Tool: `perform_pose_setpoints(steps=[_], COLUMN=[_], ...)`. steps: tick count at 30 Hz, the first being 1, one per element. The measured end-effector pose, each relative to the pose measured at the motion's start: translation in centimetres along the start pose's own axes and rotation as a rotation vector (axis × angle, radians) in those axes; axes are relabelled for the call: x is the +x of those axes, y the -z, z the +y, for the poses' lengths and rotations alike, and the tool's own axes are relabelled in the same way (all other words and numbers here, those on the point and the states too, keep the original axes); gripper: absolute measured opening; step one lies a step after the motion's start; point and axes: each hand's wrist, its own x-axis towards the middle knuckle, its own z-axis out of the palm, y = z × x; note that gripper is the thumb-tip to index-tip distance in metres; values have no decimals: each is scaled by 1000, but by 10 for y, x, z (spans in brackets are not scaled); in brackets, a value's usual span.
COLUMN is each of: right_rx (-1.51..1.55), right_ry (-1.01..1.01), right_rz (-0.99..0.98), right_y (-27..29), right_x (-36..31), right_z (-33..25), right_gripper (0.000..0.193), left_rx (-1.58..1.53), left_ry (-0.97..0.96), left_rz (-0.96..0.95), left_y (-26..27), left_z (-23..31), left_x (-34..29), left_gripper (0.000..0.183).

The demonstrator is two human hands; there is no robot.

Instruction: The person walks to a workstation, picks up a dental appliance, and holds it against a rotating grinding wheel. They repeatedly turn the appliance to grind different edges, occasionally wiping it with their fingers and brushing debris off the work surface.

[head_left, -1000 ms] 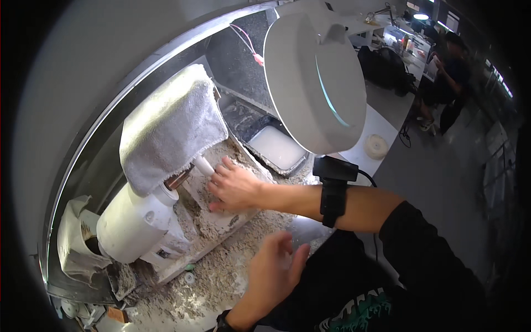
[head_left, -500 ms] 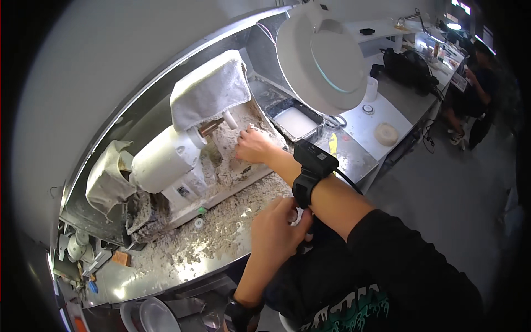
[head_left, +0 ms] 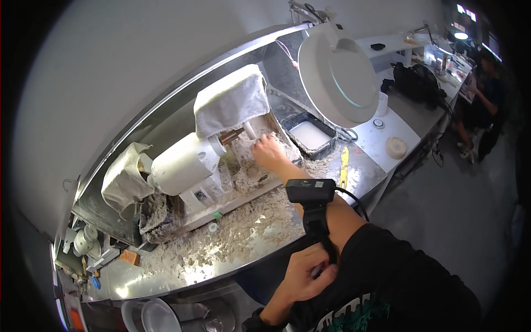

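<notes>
A white polishing lathe (head_left: pixel 180 169), splashed with grey-brown paste, has a copper-coloured spindle (head_left: pixel 231 135) with a white tip (head_left: pixel 250 130). My right hand (head_left: pixel 271 152) reaches into the paste-coated trough under a grey cloth hood (head_left: pixel 231 105). Its fingers are bent and closed beside the white tip; whatever they hold is hidden. A black device (head_left: pixel 311 191) is strapped to my right wrist. Low by my body, my left hand (head_left: pixel 303 276) is closed below that strap, thumb against fingers, around a small dark thing I cannot make out.
Wet paste crumbs (head_left: pixel 238 238) cover the metal bench. To the right are a black tub of whitish liquid (head_left: pixel 312 135), a yellow-handled tool (head_left: pixel 344 166), a round beige disc (head_left: pixel 396 147) and a large white lamp head (head_left: pixel 343 77). Another person (head_left: pixel 484 105) sits at the far right.
The whole view has shifted, so the bench appears further right and lower. My left hand has moved down and right, closer to my body. My right hand stays in the trough, closer to the white tip.
</notes>
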Motion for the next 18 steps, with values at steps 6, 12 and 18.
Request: perform_pose_setpoints(steps=[6, 12, 18], right_rx=[-348, -351, -447], right_ry=[184, 343, 282], right_rz=[87, -201, -191], right_y=[-22, -12, -19], right_x=[4, 9, 14], right_z=[-12, -21, -26], right_gripper=[28, 28, 29], left_rx=[152, 492, 807], left_ry=[285, 446, 319], left_rz=[162, 295, -56], left_y=[31, 55, 61], left_z=[25, 41, 48], left_x=[26, 48, 84], left_gripper=[26, 33, 29])
